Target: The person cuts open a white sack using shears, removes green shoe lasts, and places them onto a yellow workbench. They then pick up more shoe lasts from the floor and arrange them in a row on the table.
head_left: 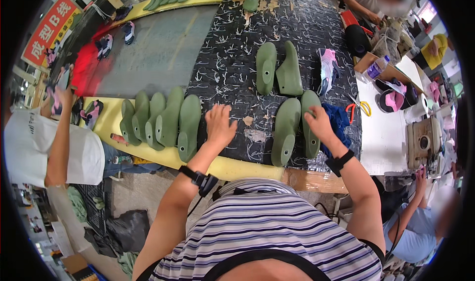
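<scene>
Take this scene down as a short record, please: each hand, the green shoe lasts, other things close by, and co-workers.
Left hand: holding nothing, fingers spread over the black tabletop
Right hand: touching the right-hand green last of the near pair; firmness of grip unclear
Left row: five green lasts
Farther pair: two green lasts, beyond the near pair
Beside right hand: blue cloth
Farther right: orange-and-yellow-handled scissors
Co-worker at left: white shirt

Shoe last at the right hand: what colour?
The shoe last is olive green; clearest in head view.
</scene>
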{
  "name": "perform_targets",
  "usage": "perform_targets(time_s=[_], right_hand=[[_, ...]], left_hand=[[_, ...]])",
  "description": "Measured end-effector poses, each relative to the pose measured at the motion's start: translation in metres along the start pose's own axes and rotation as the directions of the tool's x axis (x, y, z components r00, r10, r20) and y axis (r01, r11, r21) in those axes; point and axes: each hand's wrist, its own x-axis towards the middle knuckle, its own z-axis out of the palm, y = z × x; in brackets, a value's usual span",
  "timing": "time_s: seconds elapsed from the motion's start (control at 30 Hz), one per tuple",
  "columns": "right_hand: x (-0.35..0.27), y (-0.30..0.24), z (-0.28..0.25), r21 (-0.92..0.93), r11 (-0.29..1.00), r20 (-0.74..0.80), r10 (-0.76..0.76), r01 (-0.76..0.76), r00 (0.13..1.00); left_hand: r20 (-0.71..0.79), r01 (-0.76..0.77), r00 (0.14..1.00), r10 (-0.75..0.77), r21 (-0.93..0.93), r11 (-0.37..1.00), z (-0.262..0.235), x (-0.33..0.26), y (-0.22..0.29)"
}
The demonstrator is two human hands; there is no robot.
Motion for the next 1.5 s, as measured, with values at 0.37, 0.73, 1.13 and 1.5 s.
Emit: perform_targets(time_s=[0.37, 0.73, 1.13, 1.5], right_hand=[[0.239, -0.009, 0.023, -0.197, 0.965, -0.104, 0.157, -0.175, 0.982], [0.277, -0.089, 0.109, -0.479, 0.868, 0.206, -0.032, 0.129, 0.978], [0.196, -0.167, 0.07, -0.374, 0.859, 0.227, -0.281, 0.35, 0.932], [0.055, -0.052, -0.06, 0.546, 0.679, 0.394, 0.307, -0.49, 0.866]], left_hand=[[0.035, 0.08, 0.996, -0.08, 0.011, 0.997, 0.081, 0.009, -0.002], [0.048, 0.157, 0.988, -0.15, -0.216, 0.964, 0.065, 0.014, -0.007], [-0.109, 0.27, 0.937, -0.332, -0.378, 0.886, 0.035, 0.084, -0.031], [0.181, 0.587, 0.81, -0.558, -0.256, 0.768, 0.045, 0.132, -0.01]])
